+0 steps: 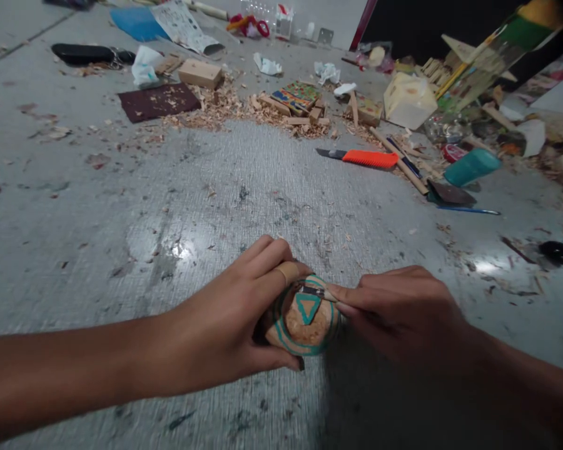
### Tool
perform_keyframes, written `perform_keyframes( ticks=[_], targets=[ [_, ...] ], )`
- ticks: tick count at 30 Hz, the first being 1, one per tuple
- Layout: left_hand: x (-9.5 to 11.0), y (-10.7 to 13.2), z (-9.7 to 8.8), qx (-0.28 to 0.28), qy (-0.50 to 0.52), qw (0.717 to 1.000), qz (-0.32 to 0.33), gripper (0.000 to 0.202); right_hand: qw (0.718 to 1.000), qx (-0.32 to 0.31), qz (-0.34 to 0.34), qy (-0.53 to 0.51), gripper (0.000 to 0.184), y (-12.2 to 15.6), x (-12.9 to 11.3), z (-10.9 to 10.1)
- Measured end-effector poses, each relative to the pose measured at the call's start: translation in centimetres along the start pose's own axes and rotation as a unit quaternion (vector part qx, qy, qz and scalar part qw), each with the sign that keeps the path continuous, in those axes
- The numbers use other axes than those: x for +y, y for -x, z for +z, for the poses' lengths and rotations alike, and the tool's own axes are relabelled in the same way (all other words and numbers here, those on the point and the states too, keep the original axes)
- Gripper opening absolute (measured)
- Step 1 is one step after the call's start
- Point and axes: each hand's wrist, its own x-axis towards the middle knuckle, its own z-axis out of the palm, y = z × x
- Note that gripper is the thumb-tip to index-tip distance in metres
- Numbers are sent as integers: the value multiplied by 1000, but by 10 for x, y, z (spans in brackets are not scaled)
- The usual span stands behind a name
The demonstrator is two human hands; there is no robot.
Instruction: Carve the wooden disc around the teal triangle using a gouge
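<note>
While the left hand (244,294) grasped the disc (304,331) from its left side, thumb at the near edge and fingers over the far rim, the right hand (403,300) pinched a small blade (313,291) against its face, at the far edge of the triangle (308,306). The disc was at near centre, between the hands; whether it touched the surface could not be told. A skid seemed the main risk: too hard a push, or a disc turning in a loose hold, could have scored the teal lines or nicked the left fingers close by.

Grey and stained, the surface (98,262) bore, from left to right towards the far side, a black case (82,54), a brown sheet (157,102), a block (200,73), shavings (229,106), a bright box (296,97), an orange knife (370,159) and a teal bottle (471,167). Beyond stood a pale wall (340,19), with darkness to its right.
</note>
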Motion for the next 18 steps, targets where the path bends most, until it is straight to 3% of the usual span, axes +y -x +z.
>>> perform_keyframes(
  ticks=[7,11,14,16,18],
  targets=[
    [-3,3,3,21,7,1000,-4,80,984,104,40,-139,17,6,-4,15],
    [-1,4,3,35,-5,999,-10,77,982,134,67,-111,16,9,-9,12],
    [4,2,1,50,31,998,-36,68,976,168,127,-63,20,12,-13,1],
    [7,-1,-5,65,58,994,-59,59,968,186,162,-37,19,14,-14,-6],
    [8,-3,-17,76,15,995,-57,53,962,200,183,-24,17,16,-16,-10]
  ],
)
